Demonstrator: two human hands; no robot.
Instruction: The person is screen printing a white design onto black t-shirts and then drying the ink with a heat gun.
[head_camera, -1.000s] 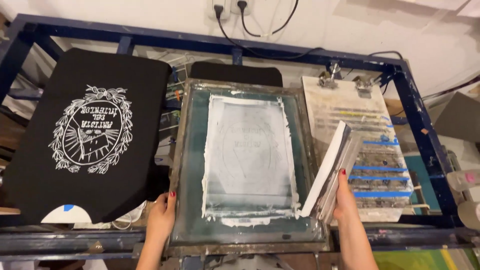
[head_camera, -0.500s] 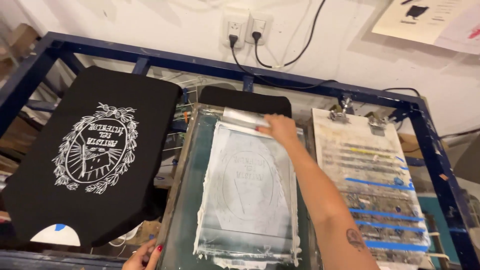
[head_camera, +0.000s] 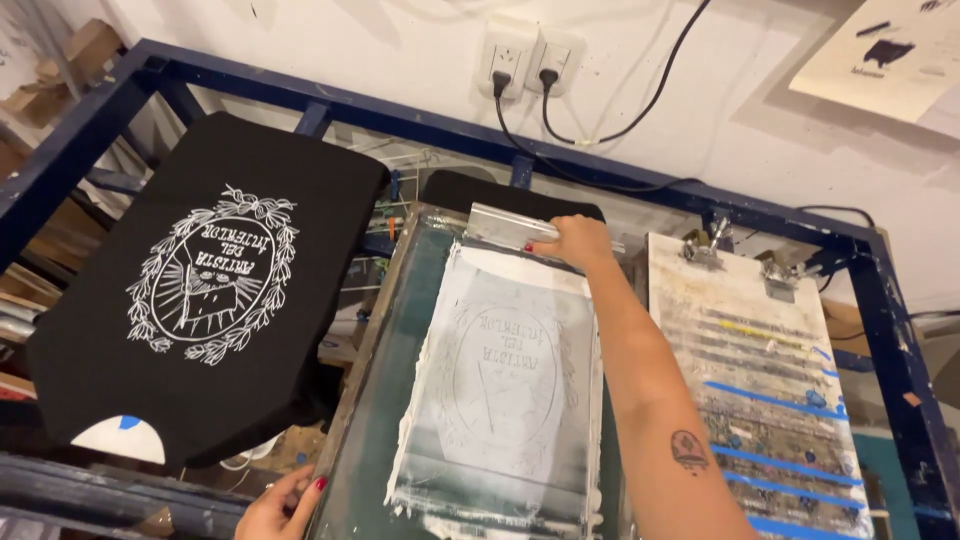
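From my feed, a white wall (head_camera: 300, 50) fills twelve o'clock, carrying a double outlet (head_camera: 522, 58) with two black cords (head_camera: 600, 140). A paper sheet (head_camera: 890, 50) hangs at two o'clock. A blue metal frame (head_camera: 900, 330) rings everything.

Your screen frame (head_camera: 480, 390) sits in the middle. The shirt (head_camera: 210, 290) lies to its left, the board (head_camera: 760, 370) to its right.

A metal-backed squeegee (head_camera: 525, 232) lies crosswise at the top edge of the printing screen (head_camera: 500, 380), centre of the frame. The screen lies flat, its green mesh smeared with white ink around a faint oval design.
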